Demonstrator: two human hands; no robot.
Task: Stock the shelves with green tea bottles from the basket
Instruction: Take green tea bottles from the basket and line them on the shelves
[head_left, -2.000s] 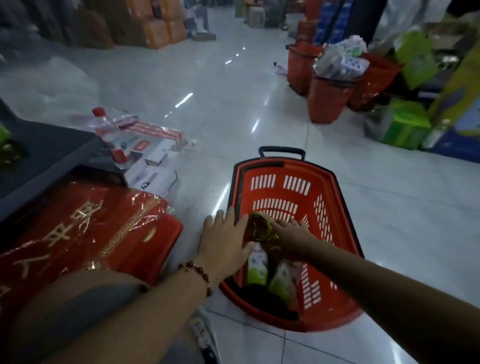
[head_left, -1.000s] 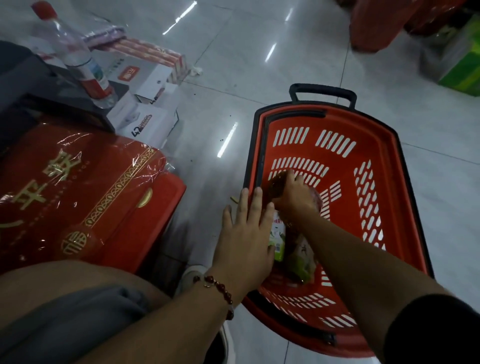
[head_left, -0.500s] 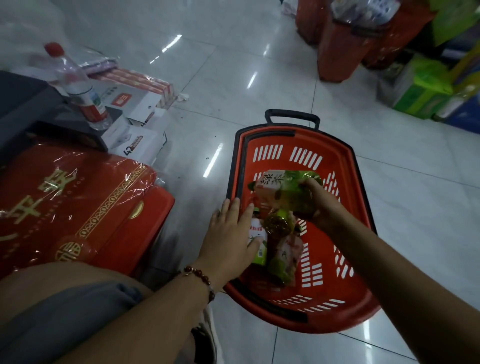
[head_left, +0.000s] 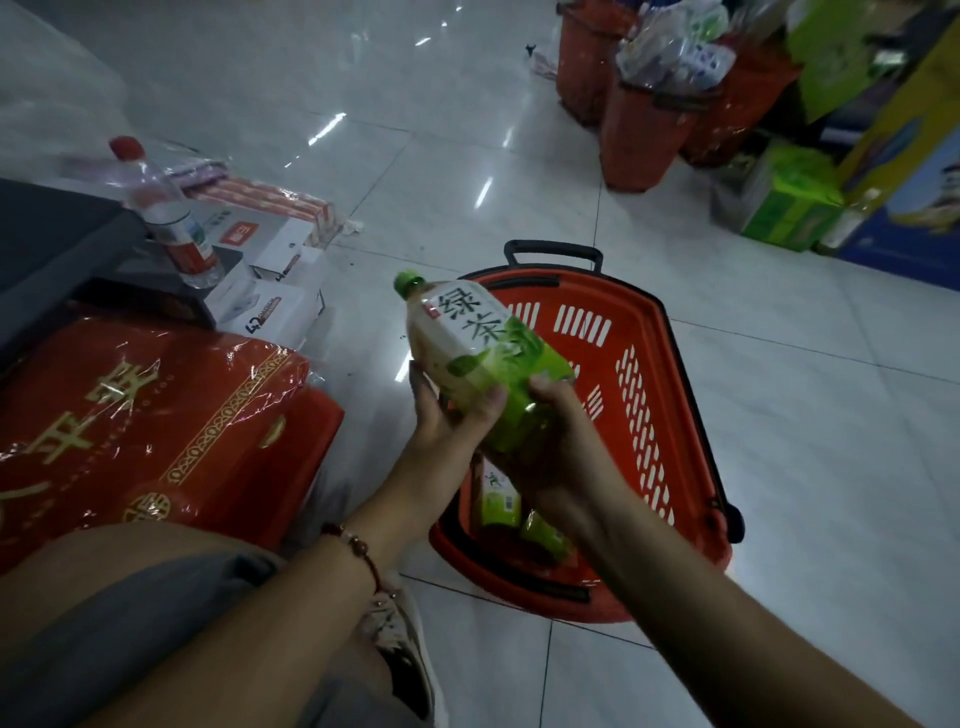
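Note:
A green tea bottle (head_left: 478, 353) with a green cap and a white-and-green label is held tilted above the red basket (head_left: 670, 395), cap pointing up and left. My left hand (head_left: 447, 421) grips its middle from the left, thumb across the label. My right hand (head_left: 561, 441) grips its lower end from the right. Two more green tea bottles (head_left: 501, 499) lie in the near end of the basket, partly hidden under my hands. The basket stands on the tiled floor with its black handle at the far end.
A red gift box (head_left: 156, 415) wrapped in film lies at the left, beside my knee. Behind it are white cartons (head_left: 270, 306) and a red-capped water bottle (head_left: 171, 218) on a dark shelf edge. Red baskets (head_left: 644, 130) and green boxes (head_left: 789, 202) stand at the far right.
My right hand lifted a green tea bottle out of the basket and up. My left hand left the basket rim and took hold of the bottle too.

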